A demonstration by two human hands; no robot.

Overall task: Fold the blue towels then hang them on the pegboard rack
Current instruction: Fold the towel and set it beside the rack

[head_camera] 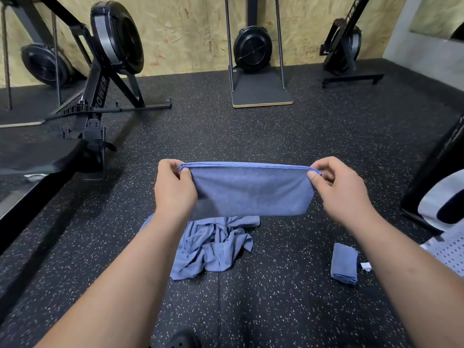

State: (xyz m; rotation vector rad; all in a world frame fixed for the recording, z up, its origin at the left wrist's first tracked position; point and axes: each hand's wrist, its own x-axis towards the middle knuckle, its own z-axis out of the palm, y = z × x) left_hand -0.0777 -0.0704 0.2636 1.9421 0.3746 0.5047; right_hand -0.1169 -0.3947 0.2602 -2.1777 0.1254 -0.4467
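Note:
A blue towel [249, 189], folded over into a wide band, hangs stretched in the air in front of me. My left hand [173, 187] pinches its upper left corner and my right hand [339, 187] pinches its upper right corner. Below it on the speckled black floor lies a crumpled heap of blue towels [213, 247]. A small folded blue towel [344, 263] lies on the floor to the right. At the right edge a white perforated panel [449, 249] shows, perhaps the pegboard.
A rowing machine [100, 79] stands at the left, its rail reaching toward me. A fan machine on a platform [256, 79] stands against the wooden back wall, another machine [349, 54] at the far right. A black and white frame [442, 184] stands close on my right.

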